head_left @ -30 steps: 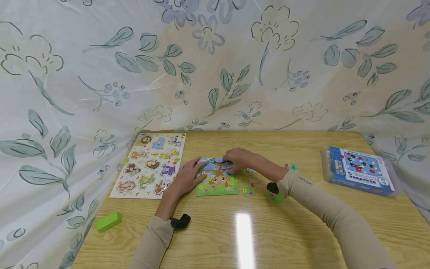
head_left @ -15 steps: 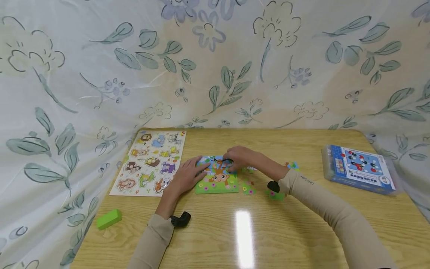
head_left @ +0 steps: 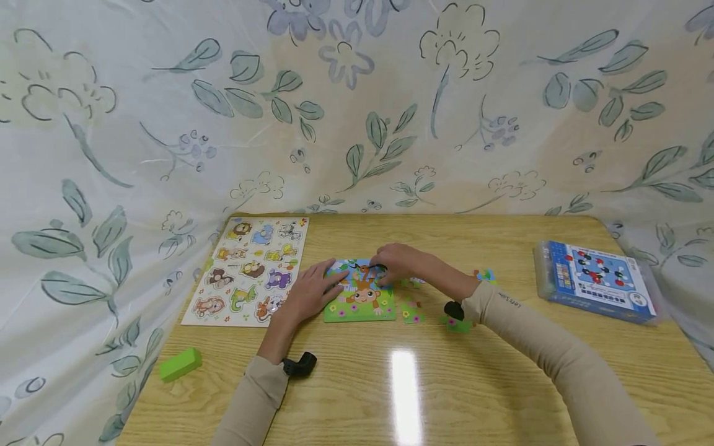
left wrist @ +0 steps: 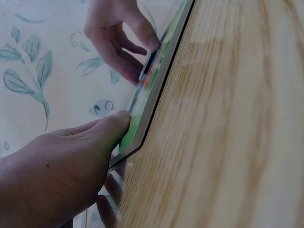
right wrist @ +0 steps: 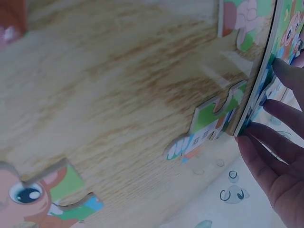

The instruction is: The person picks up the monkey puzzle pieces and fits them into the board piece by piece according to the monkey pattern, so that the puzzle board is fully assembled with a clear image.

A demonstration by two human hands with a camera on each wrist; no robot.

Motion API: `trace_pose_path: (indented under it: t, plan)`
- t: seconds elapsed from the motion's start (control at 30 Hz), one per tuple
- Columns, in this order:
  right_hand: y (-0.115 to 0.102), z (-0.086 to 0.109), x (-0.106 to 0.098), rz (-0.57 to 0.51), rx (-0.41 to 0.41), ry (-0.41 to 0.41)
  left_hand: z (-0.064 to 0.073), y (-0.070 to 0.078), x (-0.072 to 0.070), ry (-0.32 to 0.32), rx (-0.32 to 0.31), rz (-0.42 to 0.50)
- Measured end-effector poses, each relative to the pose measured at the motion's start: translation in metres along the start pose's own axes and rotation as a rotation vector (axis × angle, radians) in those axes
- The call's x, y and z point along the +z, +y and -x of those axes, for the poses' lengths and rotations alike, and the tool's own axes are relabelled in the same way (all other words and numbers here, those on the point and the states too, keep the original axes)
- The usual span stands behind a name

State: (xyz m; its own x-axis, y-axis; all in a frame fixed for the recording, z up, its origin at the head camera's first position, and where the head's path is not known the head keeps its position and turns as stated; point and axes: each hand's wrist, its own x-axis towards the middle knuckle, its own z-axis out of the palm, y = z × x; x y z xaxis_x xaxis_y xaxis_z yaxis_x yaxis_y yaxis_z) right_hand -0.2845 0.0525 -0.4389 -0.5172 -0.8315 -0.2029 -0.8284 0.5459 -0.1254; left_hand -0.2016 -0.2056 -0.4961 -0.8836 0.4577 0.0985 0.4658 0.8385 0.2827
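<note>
A monkey jigsaw puzzle board (head_left: 359, 314) lies mid-table, green along its near side. My left hand (head_left: 308, 292) holds its left edge; in the left wrist view the thumb (left wrist: 116, 123) rests on the face while the other fingers are round the edge. At the upper right of the board, my right hand (head_left: 395, 262) pinches a puzzle piece with bent fingers, its edge slightly raised in the right wrist view. The hand itself hides most of that piece from the head camera. Loose puzzle pieces lie right of the board, among them a flowered one (head_left: 413, 313) and a green one (head_left: 458, 326).
To the left lies an animal peg puzzle (head_left: 245, 272), with a green block (head_left: 181, 365) nearer the front. A blue box with molecule pictures (head_left: 597, 282) sits at the right. Another loose piece (head_left: 484, 275) is beyond the right forearm. Floral cloth (head_left: 357, 124) hangs behind the table.
Both hands stay at the board. My left fingers reach slightly farther over its left part than one second ago, and the head view has shifted a little.
</note>
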Motion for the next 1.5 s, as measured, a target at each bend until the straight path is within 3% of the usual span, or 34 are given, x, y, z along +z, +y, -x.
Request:
trace_pose_path:
  t: [0.3,0.5,0.67,1.0,1.5]
  plan:
    - [-0.0013,0.0023,0.0001,0.019,-0.006,0.019,0.0003,-0.0001,0.0002,0.01,0.007,0.001]
    - [-0.0014,0.0038,-0.0013,0.021,-0.009,-0.012,0.0011,0.0002,0.0007,0.022,0.015,-0.008]
    - [0.0026,0.0045,-0.0005,-0.017,-0.001,-0.056,0.0018,0.0008,0.0012,0.026,0.02,-0.011]
    - [0.0079,0.0066,0.0015,-0.072,-0.059,-0.065,0.003,0.0003,0.0037,0.033,0.019,-0.013]
    - [0.0065,0.0063,0.0007,-0.094,-0.041,-0.079,0.0028,-0.0005,0.0048,0.026,0.014,0.013]
